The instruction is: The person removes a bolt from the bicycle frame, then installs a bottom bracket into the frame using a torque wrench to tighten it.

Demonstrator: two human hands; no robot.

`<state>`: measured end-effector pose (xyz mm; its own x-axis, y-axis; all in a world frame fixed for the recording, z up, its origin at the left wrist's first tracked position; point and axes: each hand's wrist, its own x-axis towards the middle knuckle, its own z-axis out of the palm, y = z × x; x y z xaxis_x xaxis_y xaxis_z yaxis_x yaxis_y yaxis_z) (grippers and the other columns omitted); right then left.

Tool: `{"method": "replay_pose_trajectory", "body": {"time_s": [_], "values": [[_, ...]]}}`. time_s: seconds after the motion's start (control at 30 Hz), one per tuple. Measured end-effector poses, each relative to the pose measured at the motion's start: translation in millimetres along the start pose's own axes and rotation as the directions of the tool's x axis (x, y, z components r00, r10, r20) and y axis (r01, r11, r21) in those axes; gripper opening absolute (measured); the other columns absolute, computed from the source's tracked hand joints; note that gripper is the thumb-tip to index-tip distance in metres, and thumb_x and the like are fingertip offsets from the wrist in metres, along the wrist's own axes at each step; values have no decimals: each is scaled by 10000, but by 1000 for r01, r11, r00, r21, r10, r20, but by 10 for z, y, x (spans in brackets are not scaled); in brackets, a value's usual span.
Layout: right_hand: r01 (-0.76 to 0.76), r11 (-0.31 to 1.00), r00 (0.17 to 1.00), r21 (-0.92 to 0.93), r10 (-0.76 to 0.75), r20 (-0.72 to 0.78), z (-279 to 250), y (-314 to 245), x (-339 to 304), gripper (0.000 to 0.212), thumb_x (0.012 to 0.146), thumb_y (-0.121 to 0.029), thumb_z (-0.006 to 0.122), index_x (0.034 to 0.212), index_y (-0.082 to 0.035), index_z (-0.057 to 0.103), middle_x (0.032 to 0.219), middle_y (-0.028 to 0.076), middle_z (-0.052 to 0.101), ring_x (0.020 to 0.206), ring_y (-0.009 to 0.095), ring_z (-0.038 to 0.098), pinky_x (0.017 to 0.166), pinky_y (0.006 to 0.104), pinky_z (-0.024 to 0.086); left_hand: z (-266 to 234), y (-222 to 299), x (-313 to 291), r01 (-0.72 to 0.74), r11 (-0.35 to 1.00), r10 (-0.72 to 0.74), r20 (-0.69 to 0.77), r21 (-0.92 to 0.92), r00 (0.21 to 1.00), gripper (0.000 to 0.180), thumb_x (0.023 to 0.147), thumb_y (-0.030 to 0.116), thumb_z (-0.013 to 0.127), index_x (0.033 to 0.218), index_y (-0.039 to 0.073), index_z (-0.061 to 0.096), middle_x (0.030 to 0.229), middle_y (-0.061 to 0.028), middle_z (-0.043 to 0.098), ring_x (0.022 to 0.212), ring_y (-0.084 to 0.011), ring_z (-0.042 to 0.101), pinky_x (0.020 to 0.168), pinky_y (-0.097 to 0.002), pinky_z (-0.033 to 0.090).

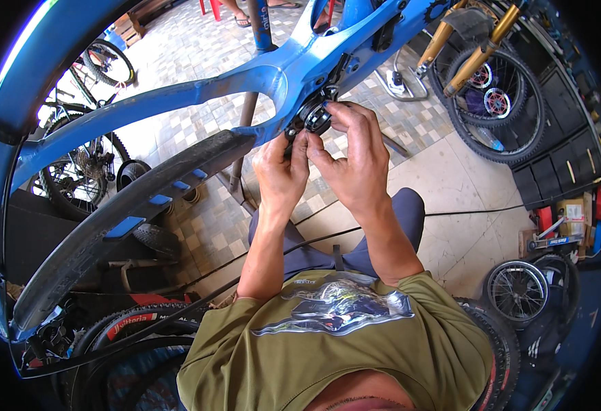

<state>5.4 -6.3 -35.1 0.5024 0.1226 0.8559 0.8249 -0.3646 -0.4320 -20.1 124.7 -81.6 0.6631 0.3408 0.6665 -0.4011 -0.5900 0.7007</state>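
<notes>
A blue bicycle frame (245, 79) spans the upper part of the view, with a black chainstay guard (143, 178) along its lower stay. Where the stays meet the main frame, a round black ring-shaped part (316, 118) sits against the frame; its exact kind is hard to make out. My right hand (356, 147) is closed around the ring's right side, thumb below and fingers on top. My left hand (278, 175) pinches at the ring's lower left edge, its thumb close to the right thumb. The left fingertips are partly hidden behind the part.
A stand post (244, 113) rises behind the frame. Bicycle wheels (495, 103) and a gold fork (482, 58) are at the upper right. Tyres (136, 325) lie lower left, and a black cable (451, 213) crosses the floor. Another person's foot (243, 21) shows at the top.
</notes>
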Motion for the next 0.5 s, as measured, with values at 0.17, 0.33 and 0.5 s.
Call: {"method": "replay_pose_trajectory", "body": {"time_s": [0.17, 0.33, 0.5], "values": [[-28, 998, 1000, 55, 28, 2, -7, 4, 14, 516, 775, -41, 807, 1248, -52, 601, 1118, 164, 623, 988, 331, 668, 792, 397, 577, 2, -18, -6, -7, 1000, 7, -5, -15, 1000, 157, 942, -20, 636, 1081, -25, 710, 873, -119, 708, 789, -143, 644, 725, -305, 516], [-33, 999, 999, 39, 32, 30, -27, 4, 28, 518, 779, -55, 817, 1250, -51, 601, 1122, 161, 624, 987, 330, 671, 796, 397, 575, -14, 0, 6, -19, 1000, 19, 6, 14, 1000, 165, 937, -22, 636, 1083, -24, 712, 877, -124, 710, 793, -146, 650, 733, -306, 519], [-24, 1000, 999, 19, 23, 47, -49, -6, 35, 511, 784, -54, 816, 1249, -51, 603, 1131, 160, 625, 993, 334, 671, 799, 396, 576, -5, -7, 1, -16, 1000, 16, -8, 4, 1000, 153, 936, -19, 642, 1070, -24, 717, 856, -123, 705, 775, -149, 648, 717, -310, 517]]}}
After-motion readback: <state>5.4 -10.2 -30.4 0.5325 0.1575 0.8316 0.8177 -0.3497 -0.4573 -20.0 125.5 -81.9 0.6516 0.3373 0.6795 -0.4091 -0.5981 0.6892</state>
